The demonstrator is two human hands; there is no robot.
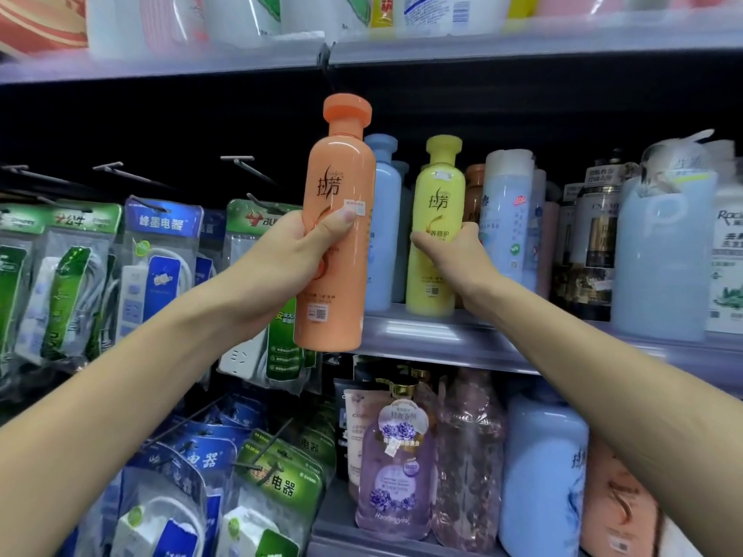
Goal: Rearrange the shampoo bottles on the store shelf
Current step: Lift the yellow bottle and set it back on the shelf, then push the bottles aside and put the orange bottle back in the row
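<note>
Left hand (297,251) wraps the orange shampoo bottle (337,219), thumb pressed across its label, holding it upright in the air just off the shelf (434,335) edge, at 9 o'clock of the blue bottle (384,235). Right hand (454,251) closes around the yellow shampoo bottle (436,203), which stands on the shelf at 3 o'clock of the blue one.

Top-shelf bottles (434,10) cropped, blurred
</note>
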